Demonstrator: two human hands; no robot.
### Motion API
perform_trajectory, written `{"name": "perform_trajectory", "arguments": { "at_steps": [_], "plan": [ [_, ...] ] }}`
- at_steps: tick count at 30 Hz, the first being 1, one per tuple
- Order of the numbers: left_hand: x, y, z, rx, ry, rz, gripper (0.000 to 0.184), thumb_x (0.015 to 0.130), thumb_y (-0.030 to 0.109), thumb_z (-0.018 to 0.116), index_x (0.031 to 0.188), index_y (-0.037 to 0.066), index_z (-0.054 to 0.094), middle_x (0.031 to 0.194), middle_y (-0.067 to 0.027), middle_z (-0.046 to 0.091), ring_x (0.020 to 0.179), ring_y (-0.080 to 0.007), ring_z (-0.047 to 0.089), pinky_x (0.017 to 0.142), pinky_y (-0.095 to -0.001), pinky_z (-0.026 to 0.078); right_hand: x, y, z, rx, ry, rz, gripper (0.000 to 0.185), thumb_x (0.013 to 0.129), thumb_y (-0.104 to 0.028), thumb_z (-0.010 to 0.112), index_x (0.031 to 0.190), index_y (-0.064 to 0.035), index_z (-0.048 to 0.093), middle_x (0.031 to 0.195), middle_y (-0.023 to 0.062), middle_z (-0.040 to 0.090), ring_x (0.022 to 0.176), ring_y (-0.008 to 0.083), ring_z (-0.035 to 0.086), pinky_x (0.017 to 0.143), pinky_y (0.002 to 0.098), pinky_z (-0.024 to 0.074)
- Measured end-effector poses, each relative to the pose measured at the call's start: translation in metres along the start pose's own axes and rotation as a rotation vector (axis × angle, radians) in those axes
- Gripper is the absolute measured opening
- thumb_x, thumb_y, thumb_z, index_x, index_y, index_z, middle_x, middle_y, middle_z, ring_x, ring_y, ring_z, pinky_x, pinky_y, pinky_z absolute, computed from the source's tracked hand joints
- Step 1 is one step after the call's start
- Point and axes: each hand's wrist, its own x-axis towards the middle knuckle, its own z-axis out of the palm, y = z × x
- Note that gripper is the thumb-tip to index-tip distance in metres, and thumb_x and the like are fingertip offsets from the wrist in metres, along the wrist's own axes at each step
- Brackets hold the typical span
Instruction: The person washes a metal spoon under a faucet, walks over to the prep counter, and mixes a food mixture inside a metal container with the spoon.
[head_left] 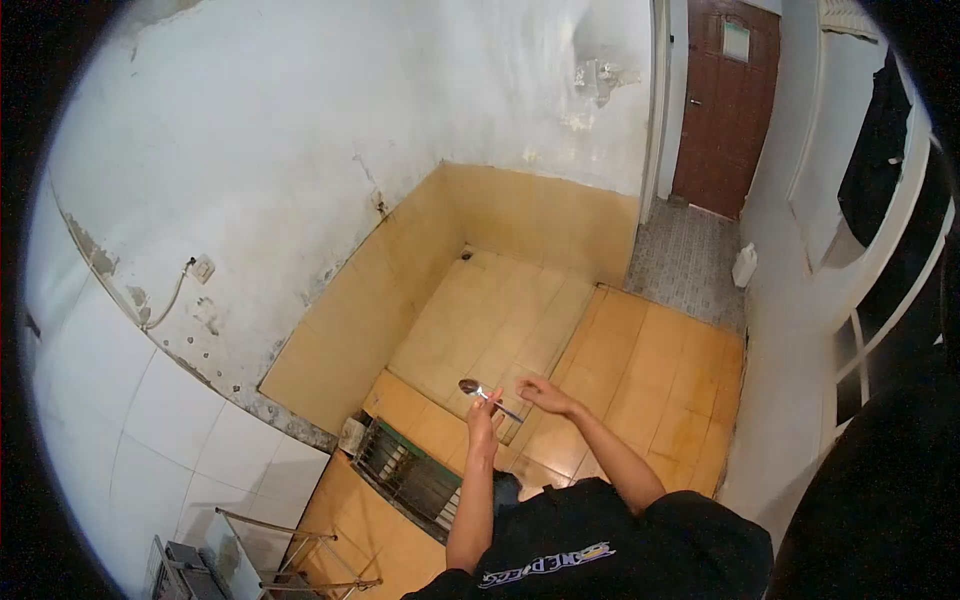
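Note:
My left hand [484,415] is closed around a metal spoon [469,386], pinching it near the bowl. The spoon's bowl looks dark and points to the upper left, while its thin handle slants down to the right past my fingers. Close by on the right is my right hand [545,395], apart from the spoon, with loosely bent fingers and nothing visible in them. Both hands are in front of my black shirt, above the tiled floor.
A sunken tiled area [490,310] lies ahead, bordered by a raised orange-tiled floor [660,380]. To the lower left are a dark slatted rack [405,470] and a metal-framed stand [290,560]. A white bottle [745,265] stands by the right wall, near a brown door [728,110].

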Motion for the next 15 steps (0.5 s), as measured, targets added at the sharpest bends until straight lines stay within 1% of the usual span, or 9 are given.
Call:
{"name": "perform_trajectory", "arguments": {
  "at_steps": [2, 3, 4, 5, 7, 8, 11, 12, 15],
  "plan": [
    [-0.018, 0.000, 0.020, -0.010, 0.009, 0.020, 0.018, 0.100, 0.019, 0.056, 0.117, 0.012, 0.055, 0.108, -0.0022, 0.067, 0.107, -0.0145, 0.056, 0.089, -0.0353, 0.044, -0.031, -0.051, 0.002, 0.058, -0.206, 0.327, 0.044, 0.103, -0.039, 0.051, 0.128, -0.0040, 0.058, 0.102, 0.0074, 0.067, 0.089, 0.0149, 0.063, 0.073, 0.0304, 0.0501],
    [-0.025, -0.002, 0.023, -0.018, 0.022, 0.028, 0.019, 0.097, 0.022, 0.061, 0.115, 0.015, 0.057, 0.110, 0.0000, 0.066, 0.107, -0.0116, 0.054, 0.090, -0.0371, 0.041, -0.036, -0.046, 0.007, 0.056, -0.204, 0.319, 0.044, 0.103, -0.039, 0.051, 0.128, -0.0040, 0.058, 0.102, 0.0074, 0.067, 0.089, 0.0149, 0.063, 0.073, 0.0304, 0.0501],
    [-0.029, -0.003, 0.025, 0.021, -0.022, 0.009, 0.023, 0.098, 0.022, 0.060, 0.119, 0.012, 0.057, 0.121, -0.0027, 0.066, 0.103, -0.0120, 0.056, 0.081, -0.0347, 0.045, -0.048, -0.039, 0.017, 0.134, -0.240, 0.273, 0.039, 0.104, -0.039, 0.047, 0.122, -0.0057, 0.060, 0.091, 0.0041, 0.064, 0.079, 0.0125, 0.059, 0.066, 0.0286, 0.0466],
    [-0.027, -0.009, 0.022, 0.023, -0.029, 0.011, 0.023, 0.098, 0.022, 0.060, 0.119, 0.012, 0.057, 0.121, -0.0027, 0.066, 0.103, -0.0120, 0.056, 0.081, -0.0347, 0.045, -0.058, -0.031, 0.026, 0.211, -0.273, 0.232, 0.038, 0.106, -0.039, 0.044, 0.115, -0.0074, 0.062, 0.080, 0.0008, 0.061, 0.069, 0.0101, 0.055, 0.059, 0.0268, 0.0431],
    [-0.030, -0.028, 0.015, 0.122, -0.239, -0.030, 0.027, 0.100, 0.022, 0.057, 0.124, 0.010, 0.056, 0.127, -0.0038, 0.065, 0.100, -0.0130, 0.058, 0.070, -0.0315, 0.048, -0.083, -0.023, 0.039, 0.272, -0.226, 0.275, 0.036, 0.106, -0.039, 0.043, 0.110, -0.0085, 0.062, 0.074, -0.0010, 0.055, 0.065, 0.0100, 0.051, 0.058, 0.0270, 0.0425],
    [-0.042, -0.031, 0.017, 0.064, -0.232, -0.040, 0.031, 0.101, 0.023, 0.055, 0.128, 0.008, 0.054, 0.126, -0.0045, 0.065, 0.097, -0.0151, 0.061, 0.062, -0.0281, 0.049, -0.098, -0.026, 0.043, 0.335, -0.189, 0.319, 0.036, 0.107, -0.038, 0.042, 0.104, -0.0097, 0.063, 0.068, -0.0027, 0.049, 0.062, 0.0100, 0.046, 0.058, 0.0271, 0.0419],
    [-0.062, -0.032, 0.022, 0.098, -0.126, -0.108, 0.034, 0.101, 0.024, 0.056, 0.131, 0.010, 0.053, 0.126, -0.0063, 0.065, 0.098, -0.0172, 0.063, 0.070, -0.0308, 0.051, -0.137, -0.035, 0.043, 0.288, -0.138, 0.379, 0.034, 0.107, -0.036, 0.042, 0.100, -0.0099, 0.062, 0.066, -0.0045, 0.041, 0.059, 0.0100, 0.039, 0.056, 0.0279, 0.0409],
    [-0.067, -0.032, 0.020, -0.020, -0.114, -0.085, 0.037, 0.100, 0.026, 0.058, 0.134, 0.011, 0.051, 0.122, -0.0065, 0.066, 0.099, -0.0192, 0.064, 0.077, -0.0343, 0.052, -0.147, -0.036, 0.041, 0.289, -0.130, 0.383, 0.034, 0.107, -0.036, 0.042, 0.100, -0.0099, 0.062, 0.066, -0.0045, 0.041, 0.059, 0.0100, 0.039, 0.056, 0.0279, 0.0409],
    [-0.082, -0.026, 0.017, 0.106, -0.044, -0.076, 0.038, 0.100, 0.026, 0.058, 0.134, 0.012, 0.051, 0.119, -0.0052, 0.066, 0.103, -0.0187, 0.064, 0.081, -0.0369, 0.051, -0.177, -0.036, 0.039, 0.241, -0.089, 0.358, 0.033, 0.107, -0.034, 0.042, 0.099, -0.0094, 0.063, 0.065, -0.0040, 0.043, 0.058, 0.0095, 0.041, 0.054, 0.0279, 0.0408]
  ]
}}
